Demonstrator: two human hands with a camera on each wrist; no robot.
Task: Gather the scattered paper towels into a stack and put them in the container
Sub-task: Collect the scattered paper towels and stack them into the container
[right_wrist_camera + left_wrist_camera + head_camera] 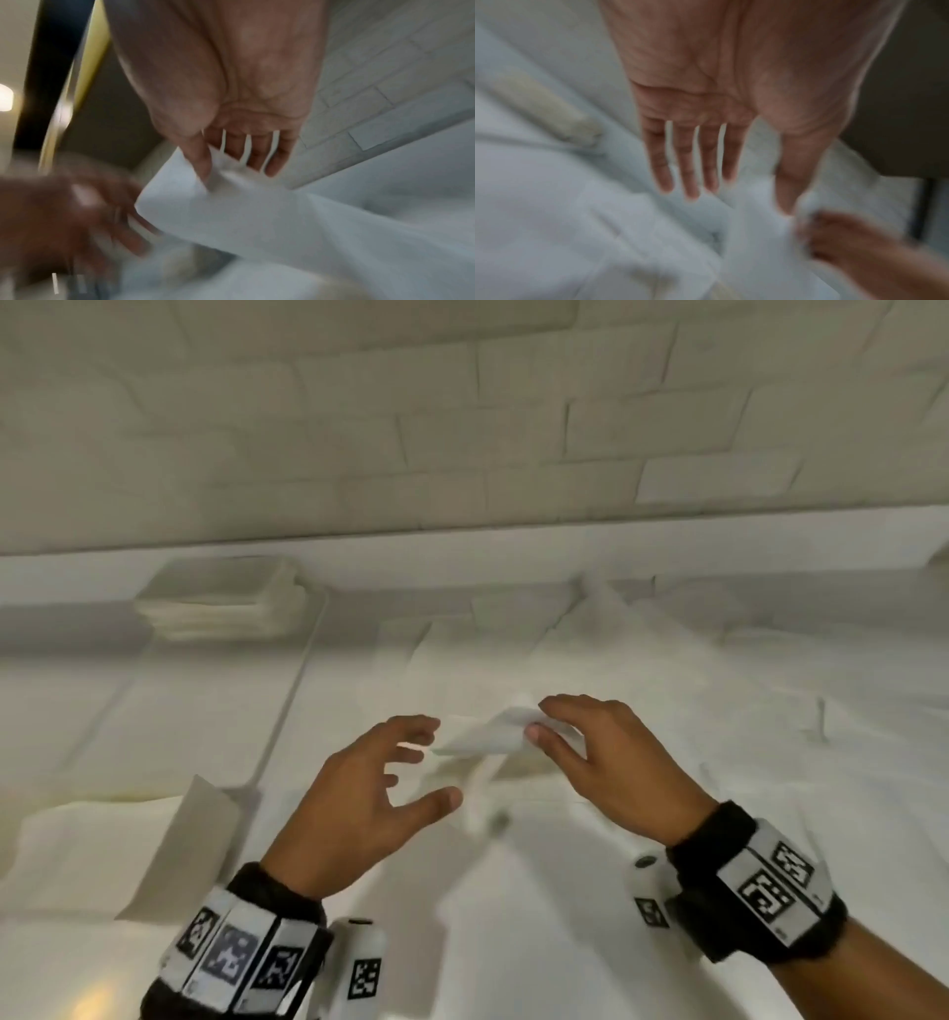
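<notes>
At the far left, a stack of paper towels [221, 603] already sits inside the clear container [287, 690], whose walls are hard to trace against the white table [565, 942]. That part of the job looks done, though the pile seems only partly built. On the near left, just outside the container's near corner, a loose folded towel [128, 855] lies with one flap standing up; it has yet to be gathered.

In the middle, the left hand [359, 803] hovers with fingers spread and relaxed, thumb apart from the rest, gripping nothing. The left wrist view shows the same: straight fingers [687, 172] above white paper. Its fingertips lie just beside the near edge of the lifted sheet [488, 737], possibly brushing it; the blur makes contact impossible to confirm.

To the right of that, the right hand [606, 757] pinches the lifted sheet between thumb and fingers at its right end, holding it above the table. The right wrist view shows the thumb [203, 164] pressed on top of the sheet.

Farther right and beyond the hands, more scattered towels [693, 660] overlap across the table, edges raised here and there.

By this reckoning the task is underway but well short of finished: one sheet in hand, many loose, and the gathered stack not yet complete in the container.
</notes>
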